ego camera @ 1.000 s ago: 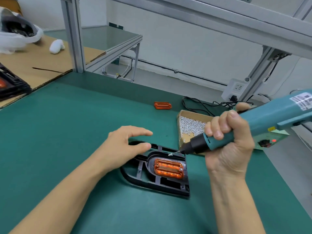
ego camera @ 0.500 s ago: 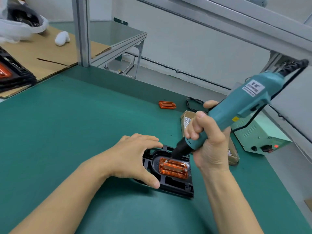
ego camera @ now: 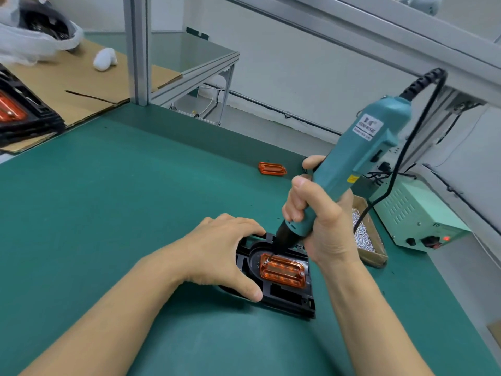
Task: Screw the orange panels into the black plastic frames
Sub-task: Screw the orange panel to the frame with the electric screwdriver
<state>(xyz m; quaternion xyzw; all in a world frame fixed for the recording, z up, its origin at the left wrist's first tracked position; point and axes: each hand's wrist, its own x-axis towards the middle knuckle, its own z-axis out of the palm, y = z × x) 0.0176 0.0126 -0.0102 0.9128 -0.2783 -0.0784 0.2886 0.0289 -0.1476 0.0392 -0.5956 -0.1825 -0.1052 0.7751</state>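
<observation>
Black frame (ego camera: 287,297) lies flat on the green mat (ego camera: 108,207), orange panel (ego camera: 283,271) seated in it, long axis running left-right. Left hand (ego camera: 219,256) spread flat, pressing the frame's left end, fingers and thumb apart across its edge. Right hand (ego camera: 322,223) clamped around the screwdriver (ego camera: 352,169), which tilts up to the right, tip down on the panel's upper-left corner. Spare orange panel (ego camera: 272,168) far back; screw box (ego camera: 372,248) just right of the right hand.
</observation>
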